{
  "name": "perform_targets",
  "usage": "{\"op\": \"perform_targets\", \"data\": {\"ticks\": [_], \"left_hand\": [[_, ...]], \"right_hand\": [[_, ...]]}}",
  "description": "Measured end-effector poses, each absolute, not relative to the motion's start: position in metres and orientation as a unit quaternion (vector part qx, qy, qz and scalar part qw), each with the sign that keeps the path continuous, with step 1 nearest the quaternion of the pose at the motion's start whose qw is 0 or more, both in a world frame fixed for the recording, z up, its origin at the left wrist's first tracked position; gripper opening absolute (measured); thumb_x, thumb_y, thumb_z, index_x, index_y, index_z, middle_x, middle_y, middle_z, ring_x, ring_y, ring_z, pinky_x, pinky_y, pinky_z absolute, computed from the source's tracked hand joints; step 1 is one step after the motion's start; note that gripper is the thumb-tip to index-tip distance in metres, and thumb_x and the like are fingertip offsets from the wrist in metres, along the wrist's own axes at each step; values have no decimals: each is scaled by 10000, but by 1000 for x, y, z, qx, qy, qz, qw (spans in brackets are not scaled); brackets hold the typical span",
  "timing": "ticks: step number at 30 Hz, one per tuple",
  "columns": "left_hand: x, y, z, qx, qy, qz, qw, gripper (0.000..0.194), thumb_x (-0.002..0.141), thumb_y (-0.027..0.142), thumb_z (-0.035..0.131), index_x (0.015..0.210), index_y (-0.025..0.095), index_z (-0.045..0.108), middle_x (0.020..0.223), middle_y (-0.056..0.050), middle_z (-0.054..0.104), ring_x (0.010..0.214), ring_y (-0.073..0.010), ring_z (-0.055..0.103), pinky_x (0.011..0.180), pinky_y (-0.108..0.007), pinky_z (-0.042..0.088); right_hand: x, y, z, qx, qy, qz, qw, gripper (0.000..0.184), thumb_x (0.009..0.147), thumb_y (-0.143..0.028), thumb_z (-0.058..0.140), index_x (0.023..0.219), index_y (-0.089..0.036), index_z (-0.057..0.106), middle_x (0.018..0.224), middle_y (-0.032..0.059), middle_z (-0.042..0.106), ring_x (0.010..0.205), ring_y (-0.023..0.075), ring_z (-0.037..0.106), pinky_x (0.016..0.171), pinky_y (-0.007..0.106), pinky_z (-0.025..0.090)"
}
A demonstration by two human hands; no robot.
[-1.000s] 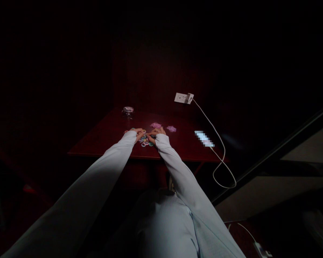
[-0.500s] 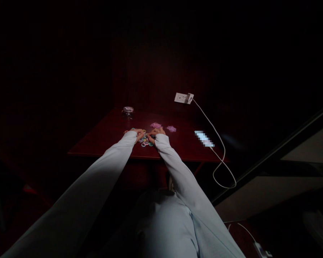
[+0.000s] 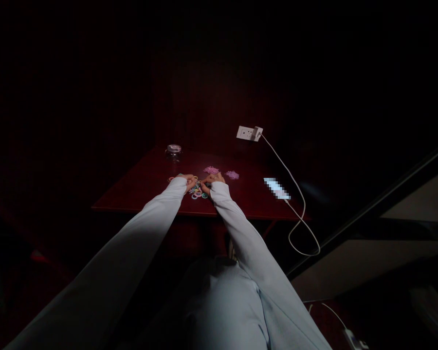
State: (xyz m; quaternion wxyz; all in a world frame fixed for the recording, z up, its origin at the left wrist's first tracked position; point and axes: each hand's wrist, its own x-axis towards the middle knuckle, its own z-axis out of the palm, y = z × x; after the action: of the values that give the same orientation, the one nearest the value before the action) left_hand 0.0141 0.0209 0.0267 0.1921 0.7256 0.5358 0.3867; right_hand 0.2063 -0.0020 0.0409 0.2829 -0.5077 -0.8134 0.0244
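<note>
A pile of small multicoloured rings [image 3: 197, 195], which look like hair ties, lies near the front of the dark red table [image 3: 142, 192]. My left hand [image 3: 190, 182] is at the pile's left side, its fingers curled and pressed together. Facing it from the right, my right hand [image 3: 214, 180] has bent fingers over the same pile, with thumb and forefinger toward the left hand. Whatever either hand pinches is too small and dark to make out. Just behind my right hand is a heap of pink bands [image 3: 211, 169], and a smaller purple-pink heap [image 3: 232, 175] lies to its right.
A clear lidded jar [image 3: 173, 150] stands at the table's back left. A blurred-out phone [image 3: 276, 188] lies at the right, its white cable [image 3: 303, 197] looping past the table edge up to a wall socket [image 3: 248, 133]. A power strip [image 3: 354, 339] is low at the right.
Both hands stay over the ring pile, with only slight finger movement. Some rings at the pile's front edge have shifted a little.
</note>
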Motion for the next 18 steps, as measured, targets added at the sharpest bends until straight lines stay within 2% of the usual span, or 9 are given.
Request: {"op": "perform_targets", "data": {"ticks": [8, 18], "left_hand": [[16, 19, 26, 711, 540, 392, 221, 171, 759, 349, 581, 648, 221, 555, 516, 44, 513, 535, -142, 483, 545, -247, 332], [14, 13, 33, 714, 554, 382, 196, 206, 804, 318, 598, 629, 220, 554, 521, 40, 457, 552, -145, 414, 571, -286, 269]], "right_hand": [[206, -2, 41, -522, -803, 21, 286, 207, 1008, -365, 656, 1053, -256, 826, 1099, 61, 733, 1158, 261, 518, 1039, 391, 393], [209, -3, 39, -530, -792, 10, 302, 207, 998, -366, 649, 1030, -256, 821, 1101, 61, 745, 1164, 272, 514, 1052, 416, 383]]}}
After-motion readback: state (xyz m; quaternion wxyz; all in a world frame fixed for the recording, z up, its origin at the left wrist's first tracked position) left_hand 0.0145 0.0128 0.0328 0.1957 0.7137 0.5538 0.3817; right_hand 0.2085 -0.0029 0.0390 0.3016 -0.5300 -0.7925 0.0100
